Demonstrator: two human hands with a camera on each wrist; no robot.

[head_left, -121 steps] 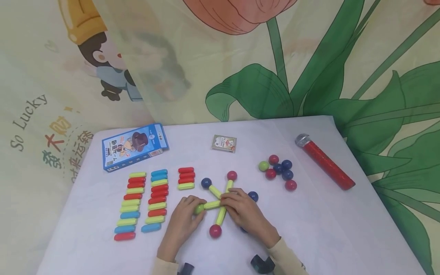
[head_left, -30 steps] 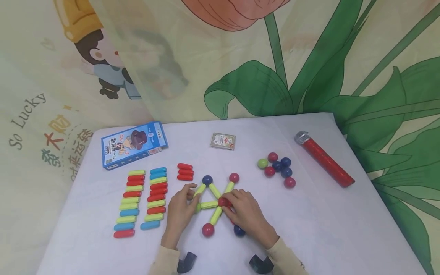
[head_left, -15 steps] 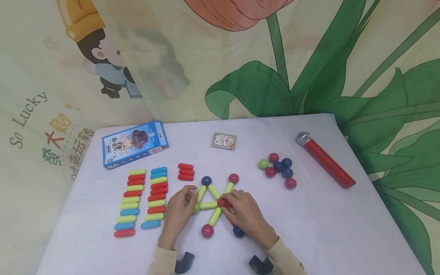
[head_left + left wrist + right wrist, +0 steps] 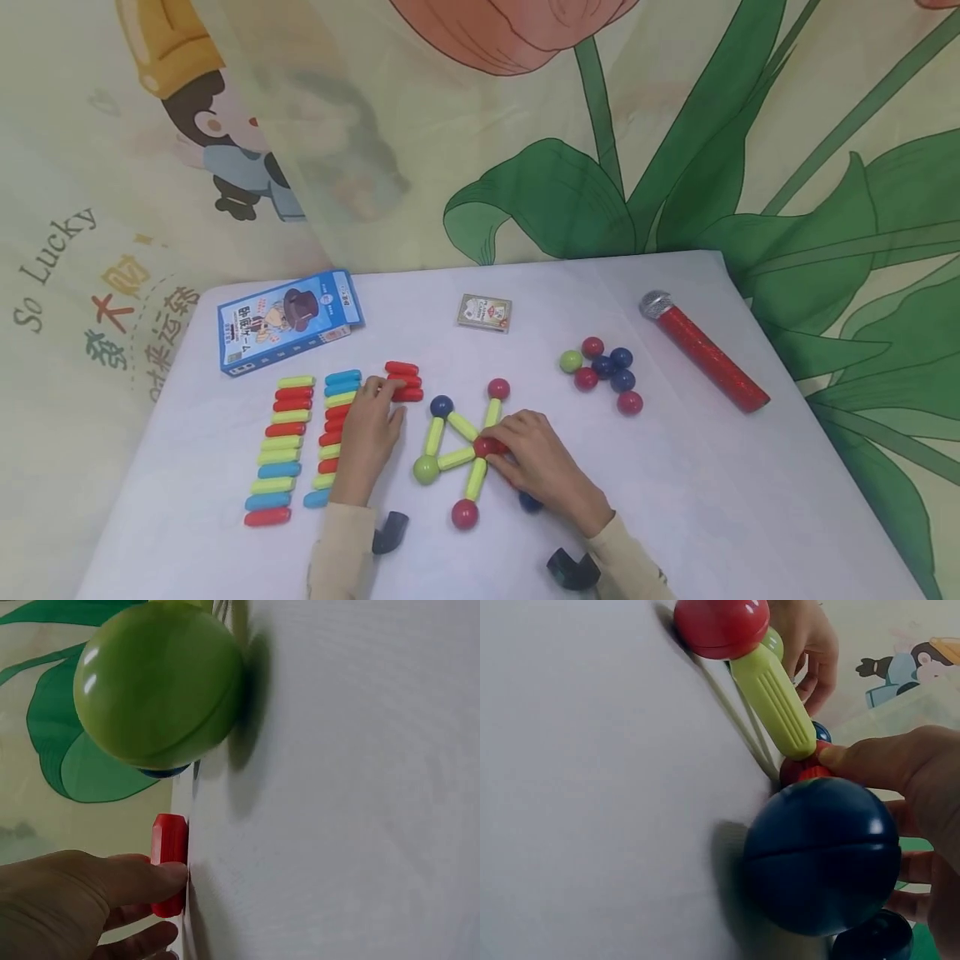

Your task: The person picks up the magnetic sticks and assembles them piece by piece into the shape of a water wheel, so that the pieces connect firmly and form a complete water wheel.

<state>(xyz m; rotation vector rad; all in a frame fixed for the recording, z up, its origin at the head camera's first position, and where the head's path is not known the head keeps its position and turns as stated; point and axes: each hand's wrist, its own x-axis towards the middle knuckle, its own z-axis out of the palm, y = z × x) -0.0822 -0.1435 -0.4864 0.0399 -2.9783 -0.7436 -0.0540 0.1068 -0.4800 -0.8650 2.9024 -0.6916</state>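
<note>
My left hand (image 4: 370, 433) is at the small group of red magnetic rods; in the left wrist view its thumb and fingers pinch a red rod (image 4: 170, 840). My right hand (image 4: 546, 467) holds the red hub ball (image 4: 483, 447) of a flat figure of magnetic balls and rods. Yellow-green rods (image 4: 476, 479) run from this hub to a blue ball (image 4: 442, 406), a green ball (image 4: 426, 469) and two red balls. Another yellow-green rod (image 4: 433, 437) joins the blue and green balls. The right hand partly covers the figure's right side, where a blue ball (image 4: 825, 855) shows.
Two columns of coloured rods (image 4: 282, 443) lie at the left, one partly under the left arm. Loose balls (image 4: 602, 367) cluster to the right. A blue box (image 4: 288, 321), a card pack (image 4: 484, 312) and a red microphone-shaped tube (image 4: 705, 352) lie farther back.
A yellow-green rod from below the red rods now joins the blue and green balls. My left hand has left the green ball and moved left to the red rods. The right stays at the hub.
</note>
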